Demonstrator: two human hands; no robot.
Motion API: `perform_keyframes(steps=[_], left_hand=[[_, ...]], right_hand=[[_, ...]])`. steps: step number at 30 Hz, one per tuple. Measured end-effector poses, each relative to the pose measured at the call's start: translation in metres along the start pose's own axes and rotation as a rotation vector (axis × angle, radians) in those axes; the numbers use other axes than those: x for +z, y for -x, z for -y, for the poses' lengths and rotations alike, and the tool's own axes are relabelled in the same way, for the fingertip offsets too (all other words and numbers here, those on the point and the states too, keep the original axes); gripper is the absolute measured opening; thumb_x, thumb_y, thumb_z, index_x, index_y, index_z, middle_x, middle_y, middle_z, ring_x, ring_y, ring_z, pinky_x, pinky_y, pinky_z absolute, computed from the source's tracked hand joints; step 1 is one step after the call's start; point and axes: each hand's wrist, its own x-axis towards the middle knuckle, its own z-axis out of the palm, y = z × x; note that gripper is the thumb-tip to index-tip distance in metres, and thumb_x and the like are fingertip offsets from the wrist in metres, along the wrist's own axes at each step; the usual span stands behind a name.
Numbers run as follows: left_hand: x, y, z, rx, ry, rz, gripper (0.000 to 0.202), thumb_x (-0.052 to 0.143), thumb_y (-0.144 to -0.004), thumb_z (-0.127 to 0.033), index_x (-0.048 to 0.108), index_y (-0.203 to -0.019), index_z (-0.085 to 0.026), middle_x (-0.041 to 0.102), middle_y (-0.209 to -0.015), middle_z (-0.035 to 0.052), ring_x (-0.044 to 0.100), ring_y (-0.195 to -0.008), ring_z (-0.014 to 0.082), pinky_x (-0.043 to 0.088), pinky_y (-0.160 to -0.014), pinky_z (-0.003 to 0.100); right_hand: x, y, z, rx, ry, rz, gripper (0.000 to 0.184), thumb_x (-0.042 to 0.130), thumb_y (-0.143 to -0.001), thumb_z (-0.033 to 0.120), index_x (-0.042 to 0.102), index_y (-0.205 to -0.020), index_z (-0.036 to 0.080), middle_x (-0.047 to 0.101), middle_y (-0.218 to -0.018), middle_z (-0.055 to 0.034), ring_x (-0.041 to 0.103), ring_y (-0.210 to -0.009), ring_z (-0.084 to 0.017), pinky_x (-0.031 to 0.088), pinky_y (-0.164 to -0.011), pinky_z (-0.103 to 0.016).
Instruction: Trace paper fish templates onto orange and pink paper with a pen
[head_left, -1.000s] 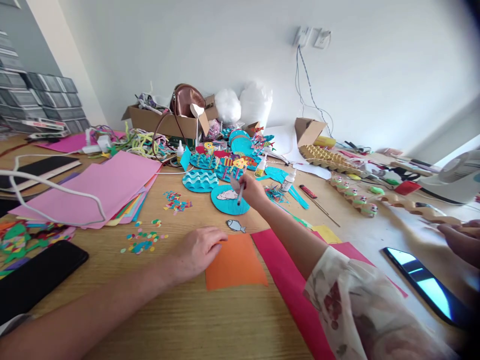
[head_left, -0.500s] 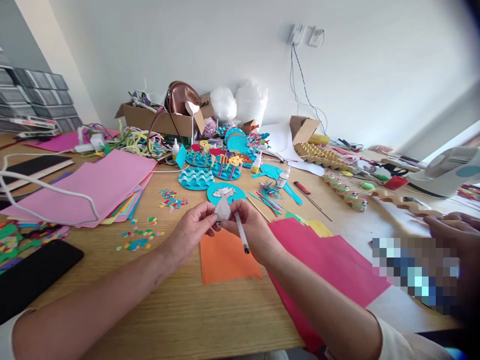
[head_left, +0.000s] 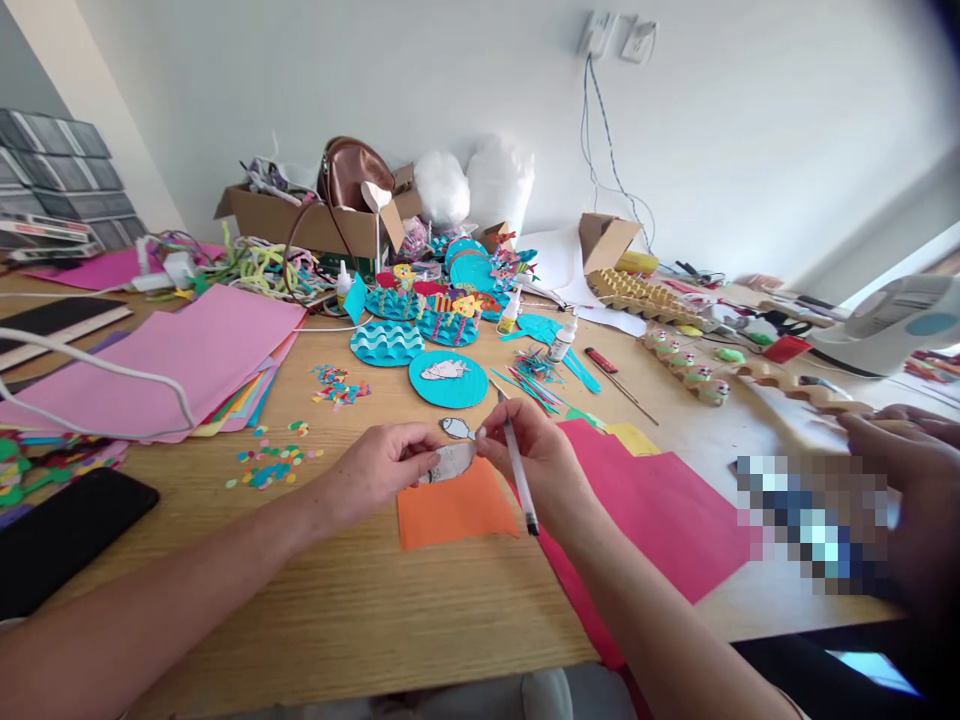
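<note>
My left hand (head_left: 386,468) and my right hand (head_left: 534,458) together pinch a small grey paper fish cut-out (head_left: 448,462), held flat just above an orange paper sheet (head_left: 454,511). A thin white pen (head_left: 517,474) also sits in my right hand, tip pointing down toward me. Another small fish cut-out (head_left: 456,428) lies on the table just beyond. Further back is a blue paper disc (head_left: 448,378) with a fish drawn on it.
A red paper sheet (head_left: 645,520) lies to the right, a stack of pink and coloured sheets (head_left: 172,365) to the left, a black phone (head_left: 64,535) at near left. Blue wave discs (head_left: 386,342), glue bottles (head_left: 561,343) and cardboard boxes (head_left: 300,222) crowd the back. Another person's hands (head_left: 896,432) are at right.
My right hand came back from the blue disc with the pen. Both hands took up the grey fish cut-out, first upright, now lowered flat over the orange sheet.
</note>
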Motion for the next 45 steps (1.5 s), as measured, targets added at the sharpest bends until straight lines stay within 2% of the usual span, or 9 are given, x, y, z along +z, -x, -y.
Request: perform_keyframes(steps=[5,10,13,20,23,26,31,38,45], left_hand=[[0.003,0.01,-0.004,-0.101,0.136,0.001,0.026,0.051,-0.081,-0.041,0.057,-0.08,-0.015,0.056,-0.064,-0.0008,0.054,-0.059,0.0106,0.039,-0.053,0.02],[0.007,0.02,-0.014,-0.273,0.499,0.044,0.026,0.059,-0.076,-0.04,0.053,-0.079,-0.014,0.057,-0.071,0.0007,0.055,-0.06,0.0094,0.041,-0.054,0.02],[0.007,0.019,-0.016,-0.218,0.452,-0.049,0.018,0.064,-0.067,-0.026,0.055,-0.078,-0.015,0.056,-0.073,-0.0008,0.052,-0.064,0.0084,0.041,-0.057,0.019],[0.005,0.016,-0.007,-0.06,0.257,-0.144,0.017,0.061,-0.069,-0.026,0.054,-0.08,-0.016,0.054,-0.071,-0.0034,0.052,-0.063,0.0089,0.043,-0.057,0.021],[0.006,0.018,-0.006,-0.078,0.25,-0.126,0.016,0.059,-0.072,-0.029,0.054,-0.08,-0.016,0.056,-0.07,-0.0026,0.054,-0.062,0.0095,0.044,-0.058,0.021],[0.002,0.022,-0.003,-0.116,0.207,-0.1,0.021,0.049,-0.079,-0.036,0.054,-0.08,-0.016,0.058,-0.064,-0.0011,0.056,-0.06,0.0115,0.045,-0.056,0.022],[-0.009,0.032,0.004,-0.037,-0.252,-0.137,0.015,0.047,-0.078,-0.029,0.057,-0.077,-0.018,0.059,-0.067,-0.0007,0.054,-0.063,0.0123,0.042,-0.058,0.022],[-0.01,0.043,0.023,0.345,-0.629,0.055,0.029,0.035,-0.085,-0.012,0.063,-0.088,-0.019,0.066,-0.091,0.0035,0.059,-0.088,0.0156,0.044,-0.08,0.026],[-0.011,0.047,0.029,0.438,-0.764,0.186,0.038,0.029,-0.088,-0.007,0.064,-0.1,-0.018,0.064,-0.104,0.006,0.058,-0.096,0.016,0.045,-0.084,0.027]], right_hand=[[-0.003,0.02,-0.005,-0.062,0.13,-0.084,0.011,0.062,-0.07,0.023,0.051,-0.073,0.022,0.053,-0.062,0.0033,0.049,-0.055,-0.011,0.04,-0.051,-0.023],[-0.006,0.048,0.0,-0.545,0.466,-0.038,0.019,0.051,-0.079,0.006,0.052,-0.079,0.025,0.061,-0.08,-0.0016,0.059,-0.072,-0.014,0.048,-0.062,-0.026],[-0.007,0.055,0.001,-0.682,0.557,0.043,0.024,0.048,-0.08,0.003,0.053,-0.085,0.026,0.06,-0.085,-0.0044,0.06,-0.079,-0.016,0.05,-0.065,-0.029],[-0.009,0.054,-0.005,-0.692,0.593,0.039,0.026,0.052,-0.078,0.002,0.051,-0.088,0.025,0.061,-0.086,-0.0044,0.059,-0.086,-0.017,0.05,-0.072,-0.03],[-0.007,0.053,-0.006,-0.601,0.558,0.017,0.02,0.05,-0.08,0.005,0.053,-0.08,0.024,0.061,-0.079,-0.0027,0.057,-0.074,-0.014,0.047,-0.064,-0.027],[-0.006,0.048,-0.01,-0.275,0.415,-0.06,0.01,0.053,-0.078,0.015,0.053,-0.071,0.022,0.055,-0.063,0.0011,0.05,-0.057,-0.012,0.041,-0.052,-0.023],[-0.008,0.04,-0.023,0.175,0.112,0.038,0.017,0.063,-0.066,0.032,0.05,-0.067,0.021,0.049,-0.055,0.0042,0.044,-0.051,-0.011,0.035,-0.046,-0.022],[-0.006,0.037,-0.037,0.214,0.271,0.103,0.009,0.059,-0.064,0.023,0.052,-0.069,0.02,0.05,-0.06,0.004,0.044,-0.055,-0.011,0.036,-0.052,-0.022],[-0.002,0.033,-0.034,0.259,0.417,0.139,0.011,0.056,-0.062,0.014,0.051,-0.07,0.02,0.047,-0.056,0.0056,0.042,-0.052,-0.01,0.033,-0.049,-0.02]])
